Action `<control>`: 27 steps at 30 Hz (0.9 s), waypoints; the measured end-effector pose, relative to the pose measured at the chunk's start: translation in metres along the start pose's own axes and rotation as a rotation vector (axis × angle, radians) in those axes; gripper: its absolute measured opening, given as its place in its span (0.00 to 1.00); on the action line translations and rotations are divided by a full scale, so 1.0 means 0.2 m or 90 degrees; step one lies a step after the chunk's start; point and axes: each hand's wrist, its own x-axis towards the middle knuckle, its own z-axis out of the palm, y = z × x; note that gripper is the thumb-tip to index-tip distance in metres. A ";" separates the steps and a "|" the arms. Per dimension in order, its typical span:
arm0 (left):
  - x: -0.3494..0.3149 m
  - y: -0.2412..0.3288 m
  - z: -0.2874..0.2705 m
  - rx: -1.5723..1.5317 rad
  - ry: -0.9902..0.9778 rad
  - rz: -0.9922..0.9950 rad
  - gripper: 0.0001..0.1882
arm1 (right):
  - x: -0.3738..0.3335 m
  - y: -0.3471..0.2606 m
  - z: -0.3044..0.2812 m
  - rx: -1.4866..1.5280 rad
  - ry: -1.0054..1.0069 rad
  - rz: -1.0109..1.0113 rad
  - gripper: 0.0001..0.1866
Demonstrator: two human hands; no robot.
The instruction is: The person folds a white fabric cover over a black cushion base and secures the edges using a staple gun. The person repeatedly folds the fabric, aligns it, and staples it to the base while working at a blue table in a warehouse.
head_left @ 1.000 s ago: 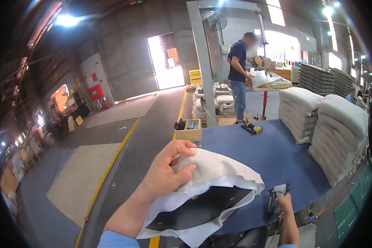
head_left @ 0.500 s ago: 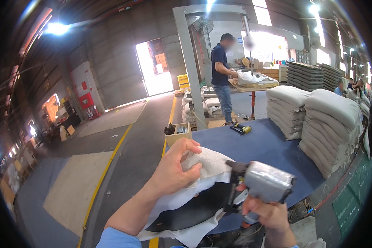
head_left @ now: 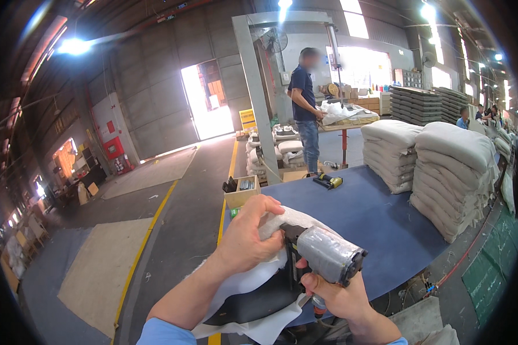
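Observation:
A seat cushion with a black underside (head_left: pixel 250 299) lies bottom up in front of me at the near edge of the blue table. Pale beige fabric (head_left: pixel 300 217) covers its far edge, and loose white cloth (head_left: pixel 265 329) hangs along the near side. My left hand (head_left: pixel 248 234) is closed on the folded fabric at the cushion's far left edge, thumb pressing down. In my right hand (head_left: pixel 340 298) is a silver and black staple gun (head_left: pixel 328 253), fingers wrapped round its handle. Its nose is at the folded fabric, close beside my left thumb; exact contact is hidden.
A wooden box (head_left: pixel 242 196) of staple strips stands at the table's far left corner. A yellow and black staple gun (head_left: pixel 328 181) lies farther back. Two stacks of beige cushions (head_left: pixel 451 178) stand at right. A person (head_left: pixel 306 109) works at another table beyond a grey metal frame (head_left: pixel 248 75).
My right hand has brought the staple gun leftward, up to the fabric beside my left thumb. My left hand keeps its hold on the fabric. The whole view has shifted slightly.

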 end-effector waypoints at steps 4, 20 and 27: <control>0.00 0.02 0.01 0.032 -0.005 0.008 0.27 | -0.01 -0.02 0.02 -0.017 0.006 -0.019 0.42; -0.17 -0.04 -0.27 0.010 0.068 -0.074 0.30 | -0.01 0.05 -0.39 -0.240 0.097 -0.152 0.41; -0.55 -0.12 -0.51 -0.068 0.180 -0.031 0.31 | 0.12 0.82 -1.32 -0.804 0.320 0.134 0.43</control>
